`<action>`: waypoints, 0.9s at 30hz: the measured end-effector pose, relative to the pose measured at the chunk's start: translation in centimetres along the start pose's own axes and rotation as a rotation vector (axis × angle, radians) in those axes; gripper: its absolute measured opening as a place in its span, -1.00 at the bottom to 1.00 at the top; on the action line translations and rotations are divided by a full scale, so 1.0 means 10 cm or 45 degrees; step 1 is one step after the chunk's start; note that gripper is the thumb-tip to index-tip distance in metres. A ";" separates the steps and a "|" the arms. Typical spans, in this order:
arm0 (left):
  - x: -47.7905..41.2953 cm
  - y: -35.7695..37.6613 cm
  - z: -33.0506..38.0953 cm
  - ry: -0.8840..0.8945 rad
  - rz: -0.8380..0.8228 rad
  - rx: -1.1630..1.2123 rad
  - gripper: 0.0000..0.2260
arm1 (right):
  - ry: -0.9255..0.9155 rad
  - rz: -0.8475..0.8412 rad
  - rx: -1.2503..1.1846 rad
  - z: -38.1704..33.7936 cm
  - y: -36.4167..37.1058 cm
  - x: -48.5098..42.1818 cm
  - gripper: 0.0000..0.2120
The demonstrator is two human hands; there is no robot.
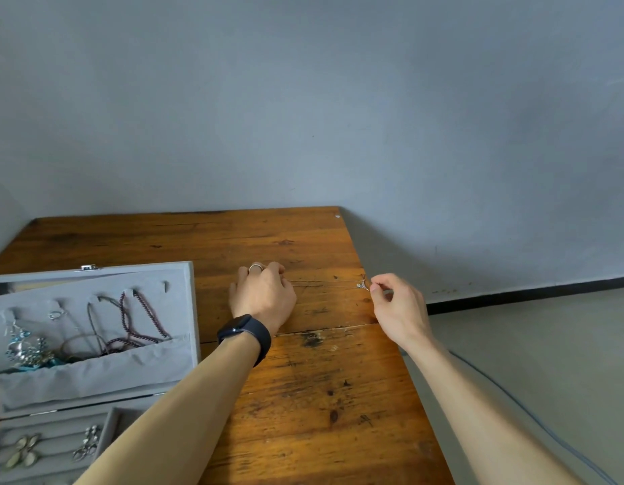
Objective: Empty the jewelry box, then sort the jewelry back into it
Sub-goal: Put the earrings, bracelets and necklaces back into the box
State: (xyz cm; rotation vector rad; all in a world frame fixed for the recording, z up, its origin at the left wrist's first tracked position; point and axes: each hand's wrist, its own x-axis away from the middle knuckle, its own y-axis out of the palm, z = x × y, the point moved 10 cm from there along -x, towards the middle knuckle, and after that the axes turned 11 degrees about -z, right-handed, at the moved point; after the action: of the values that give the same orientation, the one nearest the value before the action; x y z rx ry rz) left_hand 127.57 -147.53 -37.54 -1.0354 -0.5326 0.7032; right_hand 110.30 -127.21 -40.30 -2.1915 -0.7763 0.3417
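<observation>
Head view: right of the box (pixel 179 295), left hand (pixel 263 296) and right hand (pixel 398 308) each pinch a chain (pixel 324 283) end, stretching it straight over the desk (pixel 321 397), probably against tangles.

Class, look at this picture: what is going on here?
A person holds a thin chain stretched between both hands over the table: the left hand pinches one end, the right hand the other, beside a small pendant. The box lies open at the left, not yet emptied: necklaces hang in its lid and earrings sit in its tray.
</observation>
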 end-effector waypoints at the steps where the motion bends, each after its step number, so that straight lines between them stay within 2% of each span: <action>1: 0.06 -0.01 0.03 0.020 -0.015 -0.009 -0.70 | -0.012 0.005 0.007 -0.05 -0.03 0.08 -0.82; 9: 0.98 -0.20 0.25 0.281 -0.106 -0.121 -0.50 | -0.269 0.039 0.057 -0.83 -0.20 1.22 -0.79; 15: 1.93 -0.47 -0.01 0.433 -0.026 -0.173 -0.50 | -0.400 0.098 0.025 -1.26 -0.31 2.31 -0.80; 20: 2.70 -0.66 -0.51 0.425 0.028 -0.175 -0.55 | -0.419 0.083 -0.050 -1.32 -0.14 3.13 -0.81; 27: 3.57 -0.62 -1.12 0.359 0.032 -0.127 -0.60 | -0.303 -0.024 -0.091 -1.14 0.36 3.84 -0.81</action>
State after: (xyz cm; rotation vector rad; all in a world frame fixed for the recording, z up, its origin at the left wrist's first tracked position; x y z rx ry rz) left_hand 160.82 -129.67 -34.10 -1.2139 -0.3127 0.5444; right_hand 147.03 -111.61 -35.19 -2.2341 -0.9504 0.5809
